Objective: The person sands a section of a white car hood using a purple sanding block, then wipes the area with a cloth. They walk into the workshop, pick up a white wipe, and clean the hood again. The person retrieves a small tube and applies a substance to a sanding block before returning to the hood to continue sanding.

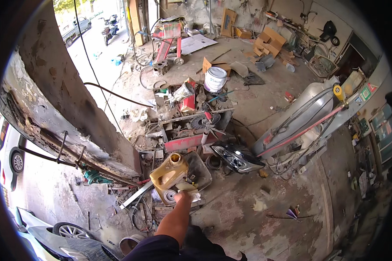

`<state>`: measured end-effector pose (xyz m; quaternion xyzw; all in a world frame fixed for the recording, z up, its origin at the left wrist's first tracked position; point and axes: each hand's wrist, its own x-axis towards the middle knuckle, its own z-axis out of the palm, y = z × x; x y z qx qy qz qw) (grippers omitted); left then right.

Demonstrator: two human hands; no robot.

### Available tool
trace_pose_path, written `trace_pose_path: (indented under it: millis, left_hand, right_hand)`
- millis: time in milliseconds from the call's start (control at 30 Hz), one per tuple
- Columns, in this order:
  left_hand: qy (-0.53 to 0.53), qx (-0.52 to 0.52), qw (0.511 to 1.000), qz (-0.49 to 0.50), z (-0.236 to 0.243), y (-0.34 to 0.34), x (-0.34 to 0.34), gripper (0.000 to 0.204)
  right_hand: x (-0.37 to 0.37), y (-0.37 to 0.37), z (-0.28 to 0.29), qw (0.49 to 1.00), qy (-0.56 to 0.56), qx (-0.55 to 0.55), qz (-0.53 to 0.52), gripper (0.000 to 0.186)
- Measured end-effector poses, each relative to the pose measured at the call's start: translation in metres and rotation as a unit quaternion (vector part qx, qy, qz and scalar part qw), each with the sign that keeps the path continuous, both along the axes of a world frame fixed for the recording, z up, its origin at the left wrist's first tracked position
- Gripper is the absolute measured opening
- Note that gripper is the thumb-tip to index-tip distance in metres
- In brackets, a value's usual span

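Observation:
My left hand (183,196) reaches down to the near edge of a worn grey tray (207,174), its fingers curled and partly hidden. What they hold, if anything, I cannot make out. A crumpled white rag or paper (196,197) lies right beside the fingers. Leaning in the tray just left of the hand is a gold plastic oil jug (164,174) with an uncapped mouth. A round white piece (170,196) sits at the jug's lower end. Small dark parts (190,177) lie in the tray beyond the hand. My right hand is out of view.
Behind the tray stands a greasy bench (191,116) with a white bucket (215,79) and cans. A car headlight (237,157) lies right of the tray, near a grey tank (292,115). A peeling pillar (74,95) rises at left; hoses and tools litter the floor.

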<state>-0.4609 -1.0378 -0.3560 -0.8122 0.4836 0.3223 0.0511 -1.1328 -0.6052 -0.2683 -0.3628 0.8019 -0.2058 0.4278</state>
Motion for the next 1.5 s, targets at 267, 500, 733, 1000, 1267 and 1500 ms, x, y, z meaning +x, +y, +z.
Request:
trace_pose_path:
  millis: [267, 500, 733, 1000, 1267, 1500]
  left_hand:
    - [0.246, -0.079, 0.866, 0.429, -0.010, 0.021, -0.004, 0.027]
    - [0.422, -0.140, 0.720, 0.533, 0.104, 0.071, 0.008, 0.033]
    - [0.451, -0.145, 0.829, 0.297, 0.157, 0.105, -0.006, 0.039]
    - [0.460, -0.120, 0.868, 0.144, 0.209, 0.120, -0.008, 0.034]
    - [0.574, -0.111, 0.798, 0.147, 0.242, 0.131, 0.008, 0.030]
    - [0.552, -0.117, 0.825, 0.012, 0.252, 0.130, 0.003, 0.035]
  right_hand:
    - [0.090, -0.040, -0.024, 0.984, -0.002, 0.145, 0.105, 0.039]
    - [0.262, -0.202, 0.045, 0.937, 0.144, 0.036, 0.317, 0.034]
    - [0.421, -0.330, 0.148, 0.881, 0.027, -0.282, 0.379, 0.076]
    - [0.461, -0.315, 0.151, 0.887, 0.039, -0.208, 0.411, 0.096]
    - [0.464, -0.305, 0.143, 0.923, -0.267, -0.083, 0.264, 0.084]
    - [0.470, -0.304, 0.169, 0.881, -0.470, -0.049, 0.028, 0.065]
